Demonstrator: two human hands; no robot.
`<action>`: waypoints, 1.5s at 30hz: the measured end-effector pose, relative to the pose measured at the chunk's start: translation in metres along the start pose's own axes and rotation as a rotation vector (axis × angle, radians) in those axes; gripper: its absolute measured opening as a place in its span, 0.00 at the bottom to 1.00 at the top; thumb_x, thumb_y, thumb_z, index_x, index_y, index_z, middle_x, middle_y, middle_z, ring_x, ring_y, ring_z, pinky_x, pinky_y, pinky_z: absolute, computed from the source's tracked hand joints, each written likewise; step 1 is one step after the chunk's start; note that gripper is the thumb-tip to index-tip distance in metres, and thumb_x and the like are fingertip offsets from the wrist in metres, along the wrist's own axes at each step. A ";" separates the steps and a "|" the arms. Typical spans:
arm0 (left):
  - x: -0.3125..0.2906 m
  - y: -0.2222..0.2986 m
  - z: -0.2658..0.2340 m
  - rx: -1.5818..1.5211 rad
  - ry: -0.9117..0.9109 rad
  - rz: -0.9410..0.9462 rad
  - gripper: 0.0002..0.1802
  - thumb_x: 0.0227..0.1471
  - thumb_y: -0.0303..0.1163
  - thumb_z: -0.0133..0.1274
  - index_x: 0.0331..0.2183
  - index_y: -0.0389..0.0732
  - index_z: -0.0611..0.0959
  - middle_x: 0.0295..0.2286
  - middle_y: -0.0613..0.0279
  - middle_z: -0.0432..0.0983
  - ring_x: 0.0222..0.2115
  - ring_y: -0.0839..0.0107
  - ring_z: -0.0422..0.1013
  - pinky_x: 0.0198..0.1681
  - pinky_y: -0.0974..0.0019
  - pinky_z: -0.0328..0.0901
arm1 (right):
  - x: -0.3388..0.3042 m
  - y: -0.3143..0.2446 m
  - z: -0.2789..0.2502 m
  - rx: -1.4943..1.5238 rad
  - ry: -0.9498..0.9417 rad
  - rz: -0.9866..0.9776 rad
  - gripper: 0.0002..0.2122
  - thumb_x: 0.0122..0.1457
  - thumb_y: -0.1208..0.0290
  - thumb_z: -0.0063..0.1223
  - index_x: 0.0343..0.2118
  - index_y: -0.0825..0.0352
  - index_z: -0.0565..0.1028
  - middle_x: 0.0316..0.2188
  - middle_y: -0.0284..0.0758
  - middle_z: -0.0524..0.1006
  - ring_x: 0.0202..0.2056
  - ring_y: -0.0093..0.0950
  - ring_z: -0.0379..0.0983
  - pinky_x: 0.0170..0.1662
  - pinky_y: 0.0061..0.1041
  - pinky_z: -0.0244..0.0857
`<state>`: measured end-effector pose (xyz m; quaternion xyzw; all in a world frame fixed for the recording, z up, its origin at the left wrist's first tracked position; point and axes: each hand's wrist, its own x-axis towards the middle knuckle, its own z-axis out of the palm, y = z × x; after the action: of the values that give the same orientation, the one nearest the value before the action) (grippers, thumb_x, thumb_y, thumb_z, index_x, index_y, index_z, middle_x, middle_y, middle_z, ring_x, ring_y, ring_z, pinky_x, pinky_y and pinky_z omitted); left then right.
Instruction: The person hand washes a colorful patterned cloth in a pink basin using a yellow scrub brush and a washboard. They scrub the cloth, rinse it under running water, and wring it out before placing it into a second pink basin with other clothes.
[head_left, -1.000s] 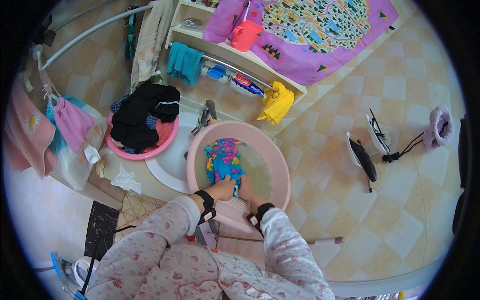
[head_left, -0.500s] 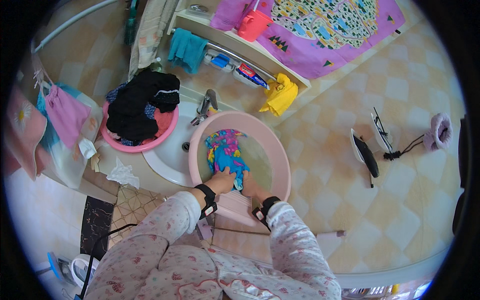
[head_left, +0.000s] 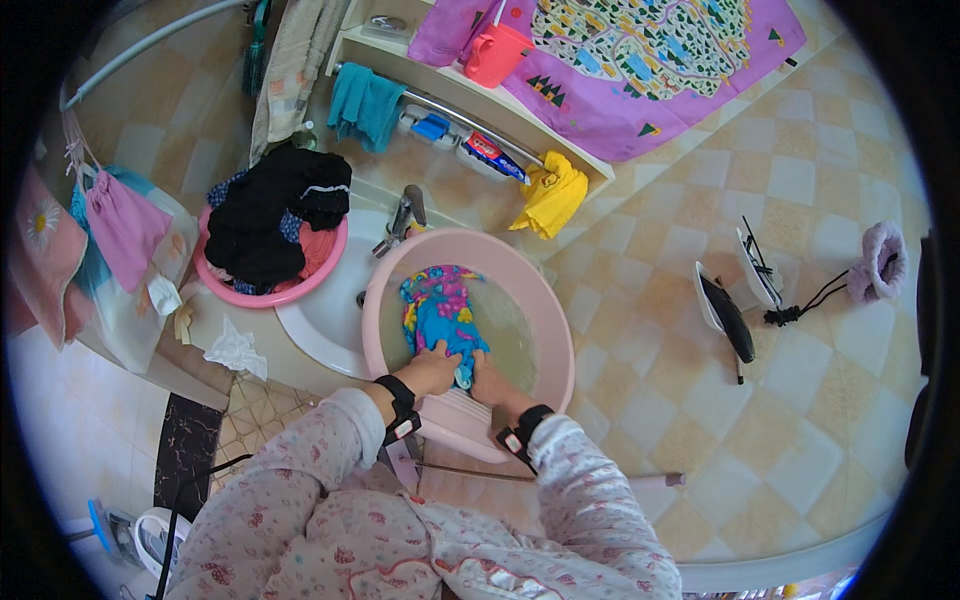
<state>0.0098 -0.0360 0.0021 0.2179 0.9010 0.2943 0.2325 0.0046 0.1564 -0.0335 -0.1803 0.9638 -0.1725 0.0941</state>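
Closest to me are the person's patterned sleeves (head_left: 590, 480), each wrist strapped with a black band (head_left: 400, 397). Just past the cuffs, both hands are down inside a large pale pink basin (head_left: 561, 345). The left hand (head_left: 428, 370) has its grip closed on the near end of a bright blue cloth (head_left: 440, 315) with pink and yellow patches; the right hand (head_left: 492, 384) touches the cloth's right edge, but its fingertips are hidden, so I cannot tell how tight that grip is. The cloth lies in cloudy water (head_left: 505, 330), stretching from the hands toward the basin's far left side. The basin overlaps a white sink (head_left: 318, 315); beyond, near the basin's rim, is a metal faucet (head_left: 401, 222). Left of that, a smaller bright pink basin (head_left: 283, 295) is heaped with dark clothes (head_left: 265, 220). Farther back, a teal towel (head_left: 365, 108) and a yellow cloth (head_left: 551, 196) hang below a shelf (head_left: 440, 78) with a coral mug (head_left: 497, 55) on it.
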 end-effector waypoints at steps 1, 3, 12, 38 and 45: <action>0.001 0.000 0.001 0.004 0.000 -0.011 0.29 0.46 0.24 0.44 0.53 0.45 0.65 0.50 0.43 0.56 0.45 0.44 0.63 0.48 0.54 0.61 | 0.012 0.007 -0.001 -0.013 0.031 0.014 0.23 0.48 0.75 0.45 0.49 0.69 0.57 0.41 0.52 0.65 0.42 0.52 0.64 0.45 0.41 0.60; 0.003 0.003 0.002 -0.001 -0.009 -0.007 0.31 0.45 0.24 0.44 0.54 0.44 0.63 0.50 0.43 0.55 0.44 0.44 0.64 0.47 0.53 0.61 | 0.023 0.018 -0.010 0.127 -0.080 0.124 0.25 0.49 0.74 0.47 0.52 0.67 0.55 0.45 0.47 0.64 0.45 0.47 0.63 0.46 0.40 0.60; -0.001 0.032 0.003 -1.294 -0.053 -0.104 0.37 0.44 0.25 0.52 0.54 0.32 0.55 0.53 0.46 0.55 0.46 0.56 0.64 0.35 0.61 0.70 | 0.006 -0.005 -0.057 0.335 -0.234 0.053 0.32 0.45 0.61 0.58 0.55 0.56 0.60 0.53 0.39 0.59 0.55 0.32 0.55 0.54 0.33 0.55; 0.000 0.013 -0.001 -0.951 -0.166 -0.410 0.36 0.49 0.28 0.46 0.57 0.38 0.52 0.44 0.50 0.63 0.42 0.59 0.64 0.42 0.52 0.64 | 0.070 0.023 -0.068 0.237 -0.072 0.171 0.27 0.43 0.65 0.55 0.50 0.67 0.65 0.44 0.48 0.71 0.47 0.40 0.67 0.49 0.31 0.61; 0.049 -0.019 0.031 -1.461 0.062 -0.361 0.23 0.47 0.29 0.53 0.45 0.36 0.63 0.41 0.52 0.67 0.33 0.63 0.70 0.31 0.64 0.69 | 0.051 -0.016 -0.048 0.057 -0.079 0.099 0.23 0.34 0.66 0.58 0.40 0.60 0.74 0.37 0.44 0.75 0.40 0.42 0.71 0.43 0.36 0.64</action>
<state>-0.0172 -0.0100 -0.0467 -0.1515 0.5042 0.7805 0.3372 -0.0491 0.1375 0.0110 -0.1366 0.9618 -0.1875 0.1456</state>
